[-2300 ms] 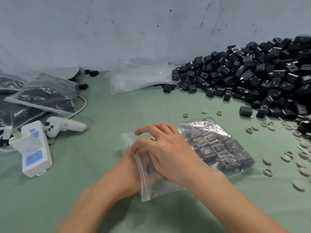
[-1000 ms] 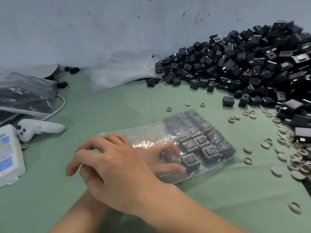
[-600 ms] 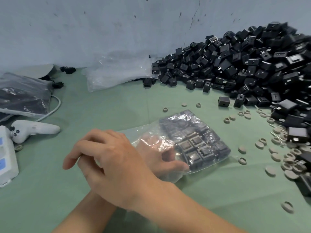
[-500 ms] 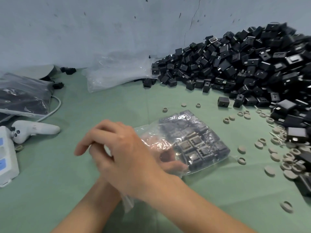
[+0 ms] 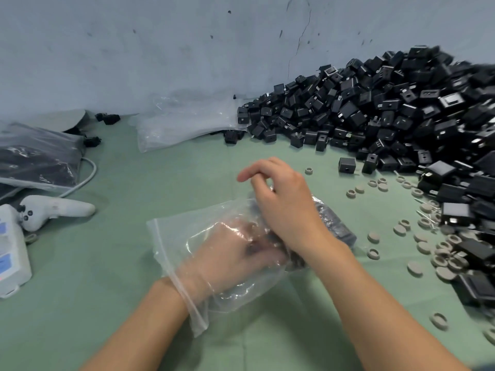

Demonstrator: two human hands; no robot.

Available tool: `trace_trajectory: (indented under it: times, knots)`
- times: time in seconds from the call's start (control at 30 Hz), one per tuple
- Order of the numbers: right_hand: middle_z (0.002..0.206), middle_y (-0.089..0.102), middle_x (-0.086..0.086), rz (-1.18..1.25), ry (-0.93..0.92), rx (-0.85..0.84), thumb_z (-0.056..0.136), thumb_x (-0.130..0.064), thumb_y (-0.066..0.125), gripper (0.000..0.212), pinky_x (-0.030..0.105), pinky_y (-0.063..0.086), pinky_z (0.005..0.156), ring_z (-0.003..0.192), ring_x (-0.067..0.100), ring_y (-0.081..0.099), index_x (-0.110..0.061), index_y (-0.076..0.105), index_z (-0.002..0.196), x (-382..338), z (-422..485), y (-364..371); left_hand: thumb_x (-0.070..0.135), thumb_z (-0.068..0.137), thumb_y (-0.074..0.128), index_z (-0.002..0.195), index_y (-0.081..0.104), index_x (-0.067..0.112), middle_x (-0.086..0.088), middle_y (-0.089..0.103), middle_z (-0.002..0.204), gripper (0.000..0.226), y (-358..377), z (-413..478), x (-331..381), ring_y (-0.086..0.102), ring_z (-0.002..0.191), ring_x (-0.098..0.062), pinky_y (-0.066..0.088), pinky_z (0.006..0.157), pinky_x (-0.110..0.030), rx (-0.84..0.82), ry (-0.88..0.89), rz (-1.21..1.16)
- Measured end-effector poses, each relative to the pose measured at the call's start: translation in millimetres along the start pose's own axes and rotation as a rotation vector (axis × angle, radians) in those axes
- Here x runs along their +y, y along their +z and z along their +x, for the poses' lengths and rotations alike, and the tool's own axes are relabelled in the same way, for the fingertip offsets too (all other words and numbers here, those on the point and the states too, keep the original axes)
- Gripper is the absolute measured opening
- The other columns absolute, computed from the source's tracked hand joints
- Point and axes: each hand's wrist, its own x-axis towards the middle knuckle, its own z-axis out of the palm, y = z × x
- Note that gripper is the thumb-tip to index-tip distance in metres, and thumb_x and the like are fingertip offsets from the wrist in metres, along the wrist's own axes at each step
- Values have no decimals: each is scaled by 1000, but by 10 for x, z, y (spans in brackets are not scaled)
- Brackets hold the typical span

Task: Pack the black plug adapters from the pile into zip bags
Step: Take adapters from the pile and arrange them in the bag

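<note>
The right hand (image 5: 284, 207) has swung off the mouth of the zip bag (image 5: 182, 236), where it sat half a second ago, and now lies across the far end of the bag at mid-frame. Its heel rests on the plastic and its fingers are loosely bent and lifted, with nothing visible in them. That move uncovers the left hand (image 5: 230, 253), which is inside the bag right up to the wrist, the open zip edge lying across the forearm. Its fingertips reach in among the packed adapters (image 5: 337, 226), but film glare and the right hand hide them, so I cannot tell whether it grips one or just pushes. The bag lies flat on the green worktop (image 5: 160, 183), with the big pile (image 5: 388, 113) well apart in the upper right. My read is that the load is being squared up from inside while the other hand steadies it. The bag is unsealed, so closing comes next.
</note>
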Motion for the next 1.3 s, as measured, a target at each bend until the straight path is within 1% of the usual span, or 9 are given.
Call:
trace_trajectory:
  times: [0.13,0.2,0.33,0.43,0.6,0.83,1.03,1.13,1.3]
  knots:
    - [107,64,-12,-137,125,86,100,-16,45,27,42,43,102,107,10,57,-27,69,99,281,61,-281,68,79,56,73,66,17,10,65,63,52,-121,-218,-135,59,59,-7,50,65,-25,134,-206,-69]
    - [111,60,-13,-225,178,113,101,-20,43,27,44,40,108,113,10,52,-28,68,107,425,62,-414,62,71,64,75,70,17,5,65,63,46,-227,-324,-188,62,61,-15,51,65,-37,234,-327,-283]
    - [135,53,1,-458,330,189,100,-25,42,33,45,29,112,131,24,39,-29,59,128,728,55,-672,61,77,71,89,74,18,-4,71,76,44,-569,-590,-343,62,64,-15,50,58,-28,388,-381,-399]
    - [150,40,11,-580,443,254,98,-26,45,45,49,23,118,141,30,29,-23,47,143,947,17,-797,37,94,62,99,74,11,-12,71,80,29,-778,-789,-486,61,61,-16,50,49,-21,538,-518,-514]
    - [164,13,17,-711,510,235,99,-40,46,68,54,11,123,152,36,9,-20,19,157,1261,55,-862,21,101,49,87,61,17,10,62,52,19,-1008,-786,-613,52,38,-1,42,39,-9,876,-608,-758]
    - [165,-11,19,-724,597,163,87,-74,51,106,56,2,122,151,43,-7,-25,-9,159,1631,459,-1004,23,99,49,82,57,23,12,59,51,19,-1060,-375,-637,51,41,-1,43,41,-10,961,-521,-886]
    - [166,-13,14,-747,578,164,83,-75,55,96,62,3,119,151,44,-3,-29,16,158,1749,759,-1044,20,98,51,80,56,22,10,57,58,19,-984,-96,-699,48,49,-3,41,42,-12,1022,-571,-896]
    - [163,10,9,-816,503,191,88,-63,56,58,63,12,116,145,43,19,-30,51,135,1782,781,-1009,19,96,53,80,57,21,8,56,62,17,-984,-72,-707,48,51,-5,41,45,-13,1035,-565,-898]
    - [134,44,10,-905,458,124,86,-64,51,45,50,34,102,122,39,42,-30,58,116,1696,699,-973,18,98,52,80,57,19,7,55,59,18,-969,-150,-696,47,52,-5,42,47,-13,1031,-561,-943]
